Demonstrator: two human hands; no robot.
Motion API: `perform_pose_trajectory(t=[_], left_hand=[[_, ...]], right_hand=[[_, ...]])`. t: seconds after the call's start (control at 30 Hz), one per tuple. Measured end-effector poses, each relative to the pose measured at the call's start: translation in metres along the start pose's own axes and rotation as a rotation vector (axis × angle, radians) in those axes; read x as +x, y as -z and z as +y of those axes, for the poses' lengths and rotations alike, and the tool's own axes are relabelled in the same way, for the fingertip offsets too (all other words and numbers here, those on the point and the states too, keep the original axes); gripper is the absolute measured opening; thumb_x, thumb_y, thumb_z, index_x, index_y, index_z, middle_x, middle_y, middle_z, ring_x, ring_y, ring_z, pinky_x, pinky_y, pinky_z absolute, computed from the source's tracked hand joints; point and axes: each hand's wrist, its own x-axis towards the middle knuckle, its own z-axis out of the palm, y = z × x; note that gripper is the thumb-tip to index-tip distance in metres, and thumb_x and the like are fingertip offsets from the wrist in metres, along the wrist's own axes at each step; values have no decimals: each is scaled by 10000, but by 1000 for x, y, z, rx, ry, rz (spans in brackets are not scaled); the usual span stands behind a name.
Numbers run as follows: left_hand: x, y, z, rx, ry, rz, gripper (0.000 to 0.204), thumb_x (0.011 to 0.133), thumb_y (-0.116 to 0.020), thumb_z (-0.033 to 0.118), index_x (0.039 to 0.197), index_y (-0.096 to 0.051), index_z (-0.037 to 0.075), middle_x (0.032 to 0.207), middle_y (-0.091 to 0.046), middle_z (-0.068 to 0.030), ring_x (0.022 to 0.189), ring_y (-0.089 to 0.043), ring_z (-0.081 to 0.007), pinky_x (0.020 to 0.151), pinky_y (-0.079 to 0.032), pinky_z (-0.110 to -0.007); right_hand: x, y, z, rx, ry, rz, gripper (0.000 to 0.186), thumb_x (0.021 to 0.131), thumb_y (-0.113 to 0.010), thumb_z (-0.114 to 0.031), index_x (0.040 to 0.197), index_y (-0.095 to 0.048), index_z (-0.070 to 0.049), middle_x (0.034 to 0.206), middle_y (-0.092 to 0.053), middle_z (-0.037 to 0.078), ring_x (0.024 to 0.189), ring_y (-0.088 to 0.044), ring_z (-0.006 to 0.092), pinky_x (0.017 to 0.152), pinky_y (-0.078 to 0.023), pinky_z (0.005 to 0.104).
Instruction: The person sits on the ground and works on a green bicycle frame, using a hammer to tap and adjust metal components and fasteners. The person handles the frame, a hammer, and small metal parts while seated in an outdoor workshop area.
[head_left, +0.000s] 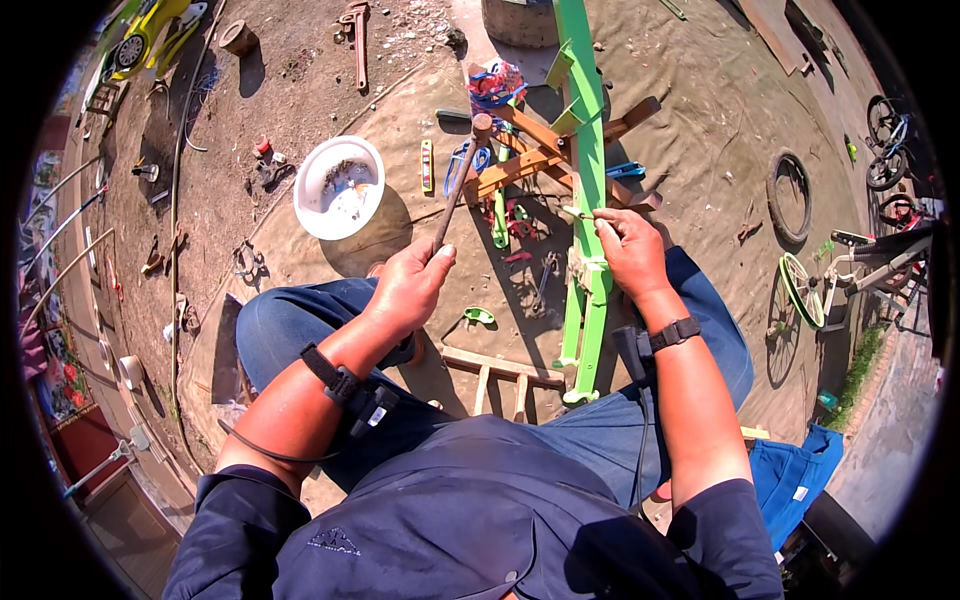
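My left hand (412,285) is closed around the handle of a hammer (460,185), which is raised with its rusty head up and away from me. My right hand (635,250) pinches a short, slim tool (577,212), its end lying against a long bright-green metal frame (590,130); its exact kind is too small to tell. The frame runs away from me between my knees, with short plates along its left side. Brown crossed supports (515,170) stand under its middle, and the hammer is left of the frame, apart from it.
A white basin (340,187) stands left on the tarp. A yellow-green level (427,166) and a green tape measure (480,316) lie nearby. A wooden stool (505,367) is close to my legs. Farther off are a pipe wrench (359,45), a tyre (789,197) and bicycle parts (803,290).
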Motion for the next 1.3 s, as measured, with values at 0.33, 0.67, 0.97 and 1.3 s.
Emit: perform_pose_trajectory(t=[0.33, 0.67, 0.97, 1.3], left_hand=[[-3, -5, 6, 203, -66, 4, 273, 982, -568, 248, 782, -527, 67, 623, -434, 60, 564, -364, -47, 490, -333, -260], [-12, -16, 23, 359, -126, -89, 312, 954, -577, 273, 830, -548, -12, 644, -533, -152, 598, -494, -235, 586, -418, -403], [-15, -18, 33, 361, -51, -132, 319, 958, -568, 285, 828, -546, -6, 659, -572, -176, 617, -573, -315, 604, -448, -428], [-22, -29, 20, 442, -267, -331, 347, 988, -514, 334, 832, -523, 24, 714, -566, -215, 706, -563, -433, 619, -436, -478]], right_hand=[[3, -20, 10, -132, 109, -12, 209, 861, -676, -155, 1062, -704, -106, 958, -678, 108, 851, -677, 258, 745, -535, 340], [7, -33, 19, -139, 88, 20, 226, 855, -683, -142, 1079, -702, -116, 911, -648, 99, 809, -656, 268, 724, -524, 345], [11, -28, 14, -62, 52, 13, 166, 836, -701, -118, 996, -698, -71, 921, -665, 101, 838, -675, 235, 741, -526, 320], [11, -32, 21, -81, 69, 37, 143, 837, -680, -95, 978, -678, -71, 918, -664, 98, 838, -674, 235, 748, -526, 322]])
